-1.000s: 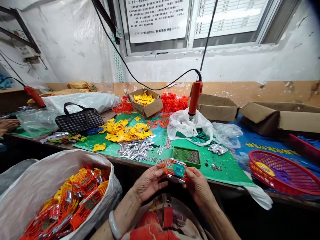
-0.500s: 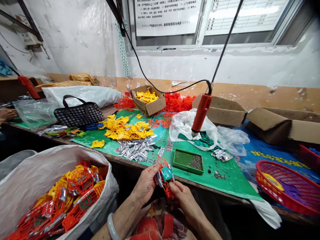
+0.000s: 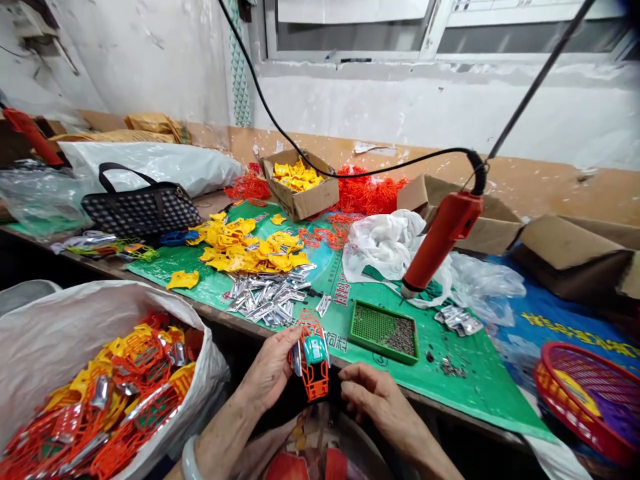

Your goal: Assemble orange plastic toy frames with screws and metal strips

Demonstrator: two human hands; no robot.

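Observation:
My left hand grips an orange plastic toy frame with a teal-green piece and silvery sides, which looks like a toy car body. It is held upright in front of the table edge. My right hand is apart from it, a little to the right, with loosely curled fingers and nothing visible in them. Above and to the right, a red electric screwdriver hangs tilted, its tip pointing down and left. Below that tip, a green tray with small screws lies on the table.
Yellow plastic parts and silvery parts are heaped on the green sheet. A white sack of orange and yellow pieces stands at left. A red basket is at right. Behind are a carton and a checked bag.
My right hand has come off the toy frame and moved right. My left hand has turned the frame more upright. The screwdriver now hangs at a greater tilt; the camera view has shifted.

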